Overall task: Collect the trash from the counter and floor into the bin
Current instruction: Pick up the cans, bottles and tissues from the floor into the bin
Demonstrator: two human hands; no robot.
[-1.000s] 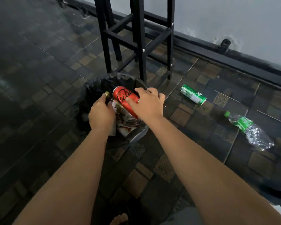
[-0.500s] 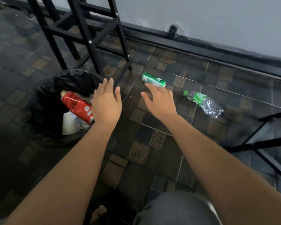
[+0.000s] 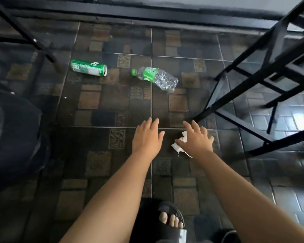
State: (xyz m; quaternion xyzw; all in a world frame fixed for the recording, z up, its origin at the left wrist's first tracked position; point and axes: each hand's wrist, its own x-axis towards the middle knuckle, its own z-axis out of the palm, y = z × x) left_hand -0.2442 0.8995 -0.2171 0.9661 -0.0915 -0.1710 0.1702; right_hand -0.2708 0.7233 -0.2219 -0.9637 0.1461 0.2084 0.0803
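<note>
A crumpled white tissue (image 3: 180,143) lies on the dark tiled floor, partly hidden under my right hand (image 3: 196,139), which hovers over it with fingers spread. My left hand (image 3: 146,136) is open just to its left, holding nothing. Farther off on the floor lie a green can (image 3: 89,67) on its side and a crushed clear plastic bottle (image 3: 156,77) with a green label and cap. The bin with its black bag (image 3: 16,137) is at the left edge; its inside is out of sight.
A black metal stool frame (image 3: 263,79) stands at the right, its lower bar close to my right hand. Another stool's legs (image 3: 26,34) stand at the upper left. A dark baseboard (image 3: 147,13) runs along the wall. My sandalled foot (image 3: 172,223) is at the bottom.
Both hands left the bin after the red can dropped in. The view swung right and my hands came down over the white tissue, now in sight.
</note>
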